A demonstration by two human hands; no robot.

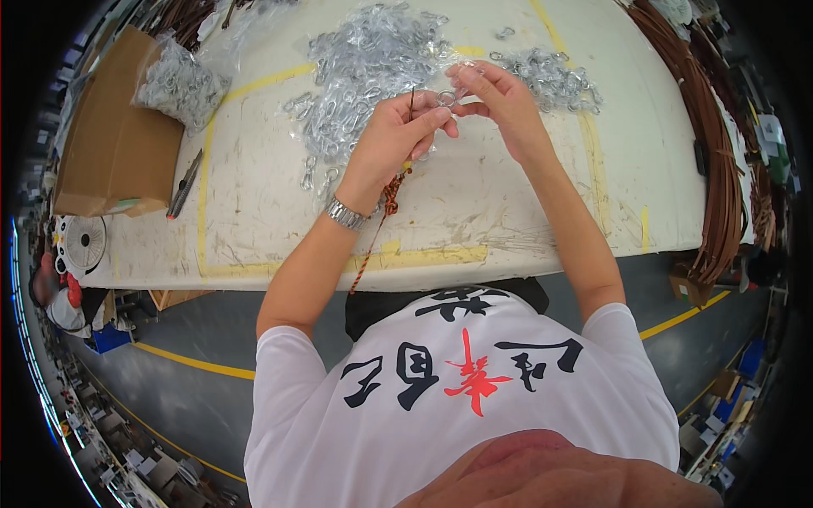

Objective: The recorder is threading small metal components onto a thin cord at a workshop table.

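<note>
My left hand (pixel 406 127) is closed, its thumb and fingers pinching a silvery metal ring (pixel 446 99). A thin dark pointed tool (pixel 412 103) also sticks up from that hand, its kind hidden by the fingers. An orange-and-black braided cord (pixel 390 195) hangs below the same hand toward the table edge. On the other side of the ring, my right hand (pixel 501 95) is closed with thumb and fingers pinched on a small piece of clear plastic (pixel 458 73). Behind the hands lies a large heap of silvery metal clasps in clear plastic (pixel 360 68).
A smaller heap of wrapped clasps (pixel 550 80) lies right of my right hand. At left stand a cardboard box (pixel 118 127), a filled plastic bag (pixel 179 85), a utility knife (pixel 185 184) and a small fan (pixel 83 241). Brown strips (pixel 711 127) drape along the right edge.
</note>
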